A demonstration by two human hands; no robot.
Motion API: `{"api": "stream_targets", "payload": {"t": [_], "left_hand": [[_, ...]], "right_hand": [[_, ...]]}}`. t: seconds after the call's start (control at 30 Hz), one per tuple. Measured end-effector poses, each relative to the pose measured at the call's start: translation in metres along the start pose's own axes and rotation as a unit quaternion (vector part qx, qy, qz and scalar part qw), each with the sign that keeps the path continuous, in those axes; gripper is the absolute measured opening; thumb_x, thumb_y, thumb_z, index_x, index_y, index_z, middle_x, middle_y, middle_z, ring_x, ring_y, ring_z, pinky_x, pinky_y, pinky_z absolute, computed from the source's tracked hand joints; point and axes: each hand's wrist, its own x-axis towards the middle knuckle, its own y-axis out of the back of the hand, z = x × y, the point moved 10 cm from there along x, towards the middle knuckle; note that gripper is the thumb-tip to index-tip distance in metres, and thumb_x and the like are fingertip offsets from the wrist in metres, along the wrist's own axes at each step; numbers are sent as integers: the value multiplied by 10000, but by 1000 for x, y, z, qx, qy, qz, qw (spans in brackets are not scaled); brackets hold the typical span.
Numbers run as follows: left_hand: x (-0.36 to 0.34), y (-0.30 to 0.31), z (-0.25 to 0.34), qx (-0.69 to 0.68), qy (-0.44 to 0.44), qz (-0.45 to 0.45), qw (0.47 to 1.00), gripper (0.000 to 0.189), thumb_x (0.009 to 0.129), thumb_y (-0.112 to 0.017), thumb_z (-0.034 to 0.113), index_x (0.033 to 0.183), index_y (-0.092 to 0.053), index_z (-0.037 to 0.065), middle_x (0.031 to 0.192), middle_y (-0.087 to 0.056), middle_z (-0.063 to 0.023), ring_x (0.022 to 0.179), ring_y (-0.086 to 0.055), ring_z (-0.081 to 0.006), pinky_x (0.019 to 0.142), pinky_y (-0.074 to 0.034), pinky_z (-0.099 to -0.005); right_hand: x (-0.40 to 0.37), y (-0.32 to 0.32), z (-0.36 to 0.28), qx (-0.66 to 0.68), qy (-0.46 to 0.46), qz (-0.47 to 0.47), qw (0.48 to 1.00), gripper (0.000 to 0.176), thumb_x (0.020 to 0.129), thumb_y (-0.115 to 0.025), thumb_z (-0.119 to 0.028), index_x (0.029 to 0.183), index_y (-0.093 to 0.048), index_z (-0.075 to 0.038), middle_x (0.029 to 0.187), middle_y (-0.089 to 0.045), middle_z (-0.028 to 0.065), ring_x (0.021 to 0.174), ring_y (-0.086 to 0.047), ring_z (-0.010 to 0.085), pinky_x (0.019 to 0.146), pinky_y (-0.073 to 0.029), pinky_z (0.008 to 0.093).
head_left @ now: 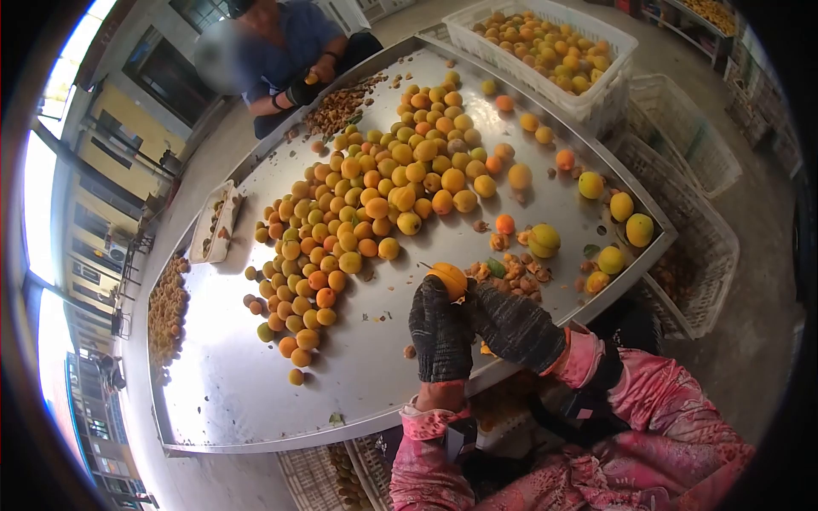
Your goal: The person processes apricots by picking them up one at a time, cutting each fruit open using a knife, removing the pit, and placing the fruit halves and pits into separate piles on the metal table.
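Both my hands wear dark knitted gloves and meet at the near edge of the metal table (409, 315). My left hand (440, 328) is closed around an orange-yellow apricot (449, 279), which shows above its fingertips. My right hand (518, 328) touches the same fruit from the right, its fingers pressed together; part of their grip is hidden. Just beyond my hands lies a small heap of brown pits (521, 274) with a green leaf. A large pile of apricots (375, 187) covers the middle of the table.
A white crate full of apricots (545, 51) stands at the far right corner. Empty crates (686, 132) are on the floor at right. Another person (294, 51) sits across the table by a pit heap (341, 104). A white tray (215, 223) lies at the left edge.
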Motion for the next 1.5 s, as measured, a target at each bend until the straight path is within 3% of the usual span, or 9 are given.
{"api": "stream_targets", "payload": {"t": [0.3, 0.37, 0.43, 0.57, 0.93, 1.03, 1.3, 1.43, 1.5], "left_hand": [[-8, -13, 23, 62, -15, -72, 995, 375, 885, -510, 274, 1149, -462, 11, 899, -574, -82, 604, -498, -101, 483, -405, -238], [1, -2, 1, 30, 8, -63, 997, 382, 866, -549, 194, 1185, -439, 15, 951, -568, -97, 702, -548, -133, 548, -456, -265], [-9, -15, 30, 289, -260, -51, 920, 413, 894, -494, 379, 1085, -494, 12, 873, -567, -78, 686, -521, -118, 578, -434, -230], [-6, -10, -4, -81, 58, -36, 994, 397, 885, -512, 376, 1060, -510, 20, 846, -558, -68, 716, -538, -131, 609, -445, -230], [-18, -26, 32, 42, -67, -6, 997, 356, 862, -544, 281, 1094, -519, 12, 851, -584, -61, 557, -494, -88, 486, -386, -195], [-14, -12, 16, 53, -25, 6, 998, 359, 877, -524, 341, 1039, -540, 22, 832, -573, -50, 575, -498, -82, 483, -382, -187], [-11, -12, 15, 106, -29, -4, 994, 347, 843, -566, 343, 969, -548, 21, 791, -554, -24, 653, -510, -91, 543, -417, -211], [-12, -11, 17, 102, -30, -24, 994, 324, 836, -572, 297, 991, -538, 15, 801, -551, -24, 667, -513, -92, 562, -426, -218], [-13, -11, 16, 81, -27, -24, 996, 316, 843, -566, 285, 1002, -538, 12, 810, -550, -23, 679, -519, -102, 576, -435, -231]], "right_hand": [[-2, 7, -26, -105, 196, -22, 975, 306, 776, -555, -74, 1073, -564, -4, 1047, -553, 209, 901, -588, 316, 738, -495, 381], [7, 5, -16, -47, 87, -53, 994, 303, 779, -561, -78, 1072, -564, 2, 1048, -554, 205, 900, -589, 313, 738, -495, 380], [7, 0, -3, 12, -23, -86, 996, 301, 783, -566, -82, 1071, -563, 8, 1048, -556, 202, 900, -590, 310, 738, -495, 380], [8, 8, -8, -8, 33, -40, 999, 306, 795, -568, -120, 1076, -549, 1, 1004, -577, 179, 859, -595, 311, 711, -494, 381], [10, 11, 6, 21, -33, -98, 994, 368, 782, -575, -162, 1108, -508, -3, 956, -592, 169, 812, -599, 317, 693, -495, 390], [-4, 3, -25, -222, 155, -47, 962, 308, 784, -570, -116, 1061, -582, 15, 1065, -559, 219, 857, -606, 297, 701, -506, 383], [-4, -16, 7, 116, -49, -90, 988, 336, 830, -526, -108, 1147, -507, -2, 1076, -554, 177, 925, -578, 291, 720, -495, 382], [-2, -4, -14, 73, 135, -33, 988, 351, 833, -539, -90, 1166, -491, 9, 1054, -561, 186, 934, -573, 296, 741, -493, 365], [0, -18, 9, 389, -171, -175, 888, 334, 839, -532, -75, 1159, -498, 13, 1051, -551, 201, 933, -565, 300, 764, -486, 359]]}}
